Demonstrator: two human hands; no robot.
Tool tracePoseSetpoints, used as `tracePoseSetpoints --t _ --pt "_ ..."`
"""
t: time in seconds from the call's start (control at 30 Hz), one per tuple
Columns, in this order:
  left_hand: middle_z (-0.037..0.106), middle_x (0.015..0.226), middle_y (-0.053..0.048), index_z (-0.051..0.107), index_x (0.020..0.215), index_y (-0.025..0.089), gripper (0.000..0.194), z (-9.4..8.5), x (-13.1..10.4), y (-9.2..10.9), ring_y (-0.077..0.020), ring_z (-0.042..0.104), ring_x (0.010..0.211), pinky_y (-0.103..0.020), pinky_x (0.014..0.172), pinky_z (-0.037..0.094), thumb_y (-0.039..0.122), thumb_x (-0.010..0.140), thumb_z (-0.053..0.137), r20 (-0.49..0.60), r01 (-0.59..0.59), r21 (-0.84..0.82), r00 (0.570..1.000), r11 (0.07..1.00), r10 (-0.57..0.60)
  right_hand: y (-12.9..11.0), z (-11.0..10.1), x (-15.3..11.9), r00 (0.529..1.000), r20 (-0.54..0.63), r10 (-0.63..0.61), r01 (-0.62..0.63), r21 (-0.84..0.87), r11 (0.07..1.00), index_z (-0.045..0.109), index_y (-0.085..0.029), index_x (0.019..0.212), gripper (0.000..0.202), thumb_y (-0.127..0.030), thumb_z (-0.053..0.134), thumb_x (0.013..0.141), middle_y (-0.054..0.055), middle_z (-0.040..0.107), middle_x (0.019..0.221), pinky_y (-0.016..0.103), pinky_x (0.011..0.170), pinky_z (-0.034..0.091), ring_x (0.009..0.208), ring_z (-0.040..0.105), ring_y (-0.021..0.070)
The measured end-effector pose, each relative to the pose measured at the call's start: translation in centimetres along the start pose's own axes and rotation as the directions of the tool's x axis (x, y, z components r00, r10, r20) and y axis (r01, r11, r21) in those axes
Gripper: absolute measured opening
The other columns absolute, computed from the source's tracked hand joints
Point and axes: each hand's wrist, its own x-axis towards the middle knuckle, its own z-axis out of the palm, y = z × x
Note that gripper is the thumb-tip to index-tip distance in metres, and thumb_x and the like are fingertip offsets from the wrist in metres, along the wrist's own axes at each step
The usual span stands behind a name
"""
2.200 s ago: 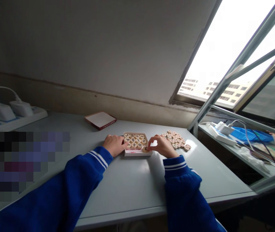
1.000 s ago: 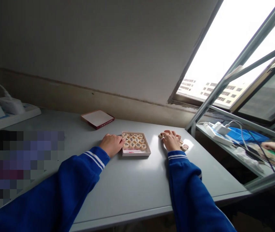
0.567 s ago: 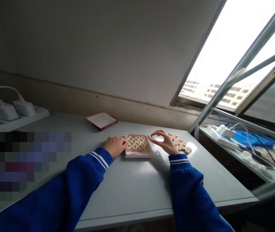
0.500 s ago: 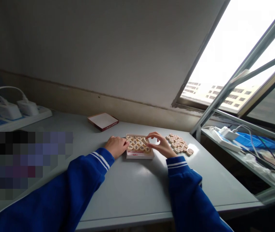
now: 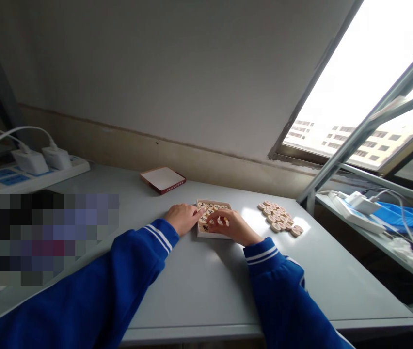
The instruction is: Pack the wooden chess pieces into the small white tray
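Observation:
A shallow open box (image 5: pixel 212 236) stands on the table, holding rows of round wooden Chinese chess pieces (image 5: pixel 210 205) with black characters face up. My left hand (image 5: pixel 182 218) grips the box's left side, thumb over the rim. Over the front right part of the box, my right hand (image 5: pixel 233 225) reaches in with curled fingers, its tips at a Chinese chess piece (image 5: pixel 205 228) in the front left corner. The right hand covers several pieces behind and under it. To the right of the box lies a flat cluster of more Chinese chess pieces (image 5: pixel 275 215).
The red-edged box lid (image 5: pixel 163 179) lies upturned near the wall. A power strip with chargers (image 5: pixel 32 167) is at the far left; another power strip (image 5: pixel 352 211) sits on a shelf beyond the metal bed-frame post (image 5: pixel 310 196). The table's front edge (image 5: pixel 192 333) runs below my arms.
My right hand has moved from the box's right side leftward and down to its front left corner. My left hand stays on the box. The view has shifted slightly.

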Motion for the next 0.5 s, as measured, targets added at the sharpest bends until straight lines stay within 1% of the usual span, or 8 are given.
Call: tracePoseSetpoints --t 0.07,0.13,0.23,0.33,0.4,0.43,0.47,0.5 --pt "0.068 0.084 -0.011 0.065 0.081 0.019 0.055 0.1 0.0 0.0 -0.0237 0.062 0.082 -0.033 0.071 0.042 0.047 0.087 0.019 -0.005 -0.002 0.004 1.000 1.000 0.002 -0.1 0.0 0.0 1.000 -0.028 -0.006 0.004 -0.049 0.999 0.063 -0.017 0.072 0.007 -0.024 0.066 0.069 0.000 0.059 0.068 0.022 0.058 0.037 0.063 0.047 0.0102" --pt "0.068 0.082 -0.012 0.065 0.080 0.018 0.055 0.1 0.0 0.0 -0.0244 0.062 0.081 -0.034 0.070 0.042 0.048 0.086 0.019 -0.014 -0.005 0.013 1.000 1.000 0.006 -0.2 0.1 -0.1 0.999 -0.033 -0.039 0.037 -0.073 0.997 0.062 -0.017 0.066 0.013 -0.027 0.062 0.073 0.001 0.057 0.068 0.023 0.060 0.037 0.065 0.048 0.0108" --pt "0.068 0.079 -0.011 0.065 0.077 0.019 0.054 0.0 -0.2 0.2 -0.0251 0.062 0.080 -0.034 0.069 0.042 0.051 0.084 0.022 -0.015 0.005 0.021 1.000 1.000 -0.004 -0.3 0.4 -0.3 0.996 -0.011 -0.085 0.084 -0.068 0.994 0.063 -0.017 0.067 0.017 -0.029 0.057 0.078 0.001 0.055 0.067 0.023 0.058 0.036 0.063 0.046 0.0105" --pt "0.068 0.079 -0.011 0.064 0.075 0.020 0.053 -0.2 -0.2 0.3 -0.0255 0.062 0.080 -0.034 0.068 0.042 0.055 0.081 0.026 -0.006 0.022 0.025 1.000 0.999 -0.022 0.2 0.1 -0.2 0.997 -0.028 -0.076 0.074 -0.081 0.994 0.062 -0.018 0.069 0.017 -0.030 0.054 0.079 0.001 0.055 0.067 0.023 0.059 0.036 0.063 0.047 0.0104" --pt "0.068 0.079 -0.010 0.064 0.074 0.020 0.052 -0.3 -0.3 0.4 -0.0260 0.062 0.080 -0.034 0.068 0.042 0.057 0.080 0.028 -0.005 0.029 0.032 1.000 0.999 -0.029 1.3 -0.6 -0.2 0.993 -0.116 -0.017 -0.002 -0.157 0.988 0.062 -0.018 0.071 0.019 -0.030 0.051 0.081 0.001 0.057 0.070 0.024 0.063 0.037 0.067 0.049 0.0115" --pt "0.068 0.079 -0.010 0.064 0.073 0.020 0.052 -0.3 -0.3 0.4 -0.0262 0.062 0.080 -0.034 0.067 0.042 0.058 0.079 0.028 -0.004 0.030 0.035 1.000 0.999 -0.030 2.0 -1.0 -0.3 0.980 -0.196 0.027 -0.072 -0.222 0.972 0.062 -0.019 0.073 0.019 -0.030 0.050 0.081 0.002 0.058 0.073 0.026 0.066 0.037 0.071 0.050 0.0129" --pt "0.068 0.079 -0.010 0.064 0.073 0.020 0.052 -0.3 -0.3 0.4 -0.0264 0.062 0.080 -0.034 0.067 0.042 0.058 0.079 0.028 -0.002 0.030 0.038 1.000 0.999 -0.030 2.9 -1.5 -0.4 0.953 -0.292 0.075 -0.164 -0.294 0.942 0.063 -0.019 0.075 0.019 -0.030 0.049 0.082 0.003 0.059 0.078 0.028 0.070 0.037 0.077 0.050 0.0149" --pt "0.068 0.080 -0.010 0.063 0.073 0.020 0.052 -0.3 -0.3 0.4 -0.0263 0.062 0.080 -0.034 0.067 0.042 0.058 0.078 0.028 0.000 0.030 0.041 1.000 0.999 -0.030 3.9 -2.0 -0.6 0.913 -0.390 0.123 -0.273 -0.359 0.892 0.063 -0.020 0.080 0.018 -0.029 0.048 0.082 0.004 0.060 0.085 0.032 0.075 0.036 0.084 0.050 0.0176"
